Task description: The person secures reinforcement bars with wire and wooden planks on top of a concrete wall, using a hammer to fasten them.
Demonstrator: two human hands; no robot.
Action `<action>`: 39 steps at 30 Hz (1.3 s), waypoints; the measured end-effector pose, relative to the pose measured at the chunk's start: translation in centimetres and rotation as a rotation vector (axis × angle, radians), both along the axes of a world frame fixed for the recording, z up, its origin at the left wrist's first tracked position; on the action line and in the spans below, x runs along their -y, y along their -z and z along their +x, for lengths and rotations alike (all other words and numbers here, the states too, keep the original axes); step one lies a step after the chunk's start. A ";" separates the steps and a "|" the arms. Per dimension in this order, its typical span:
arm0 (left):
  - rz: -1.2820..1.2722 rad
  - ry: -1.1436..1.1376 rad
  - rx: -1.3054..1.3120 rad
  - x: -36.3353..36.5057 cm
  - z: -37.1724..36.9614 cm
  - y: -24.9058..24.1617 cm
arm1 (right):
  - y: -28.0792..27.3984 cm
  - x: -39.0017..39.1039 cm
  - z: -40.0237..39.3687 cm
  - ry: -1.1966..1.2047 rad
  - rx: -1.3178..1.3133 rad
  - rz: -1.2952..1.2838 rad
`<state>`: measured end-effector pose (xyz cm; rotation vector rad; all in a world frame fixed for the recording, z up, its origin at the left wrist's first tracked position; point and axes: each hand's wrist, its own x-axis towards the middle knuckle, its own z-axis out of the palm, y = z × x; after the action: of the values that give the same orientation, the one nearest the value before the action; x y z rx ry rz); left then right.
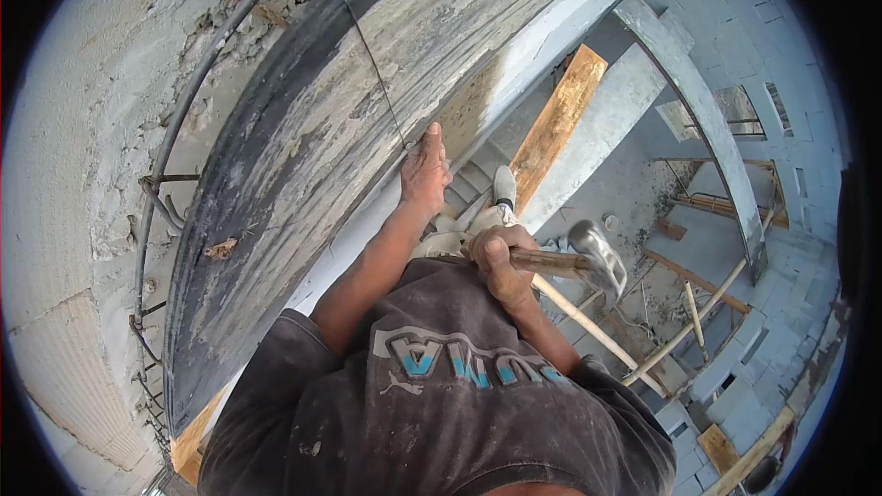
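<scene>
My left hand (425, 174) is at the lower edge of a long, plaster-smeared board (303, 142), its fingers drawn together. A thin dark line (372, 64), a wire or string, crosses the board's face and ends at this hand. Whatever sits between the fingers is too small to make out. In front of my chest, my right hand (505, 262) is wrapped around the wooden handle of a hammer (599, 257). The hammer's metal head points off to the right, apart from the board.
Bent steel bars (170, 142) run along the rough wall at left. Below are a wooden plank (560, 119), a curved grey strip (707, 119) and several poles (593, 326). One shoe (504, 186) shows beneath me, near step-like edges. A block wall (808, 73) stands at right.
</scene>
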<state>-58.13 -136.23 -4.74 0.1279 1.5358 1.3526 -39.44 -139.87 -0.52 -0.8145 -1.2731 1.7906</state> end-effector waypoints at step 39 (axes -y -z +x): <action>-0.339 -0.107 -1.795 13.2 -0.5 -34.9 | -8.1 -24.6 -0.2 -0.083 -0.200 0.149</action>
<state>-58.59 -149.47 30.15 1.3201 3.1795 0.8411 -39.63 -115.29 7.58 -0.4939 -1.3050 1.7689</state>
